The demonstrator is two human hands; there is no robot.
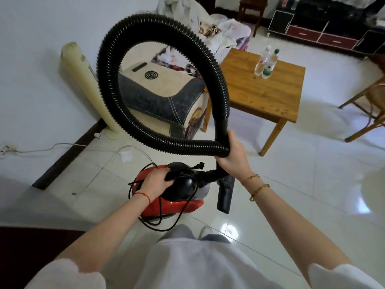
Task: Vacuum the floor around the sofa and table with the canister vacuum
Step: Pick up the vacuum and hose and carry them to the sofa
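A red and black canister vacuum [177, 203] hangs just in front of my legs above the white tile floor [302, 195]. My left hand [155, 181] grips its black top handle. A ribbed black hose [108, 65] curls up in a big loop ahead of me. My right hand [233, 152] holds the crossed hose ends together, and the black nozzle [225, 195] hangs below it. The vacuum's black power cord [166, 224] dangles loose around the body. The sofa's arm [166, 94] shows through the loop, with the wooden table [270, 97] to its right.
Two plastic bottles [266, 61] stand on the table. A cream tower fan [87, 80] leans by the left wall, its white cable [62, 146] running to a power strip [5, 150]. A wooden chair [370, 105] is at the right. A dark cabinet [325, 28] lines the far wall.
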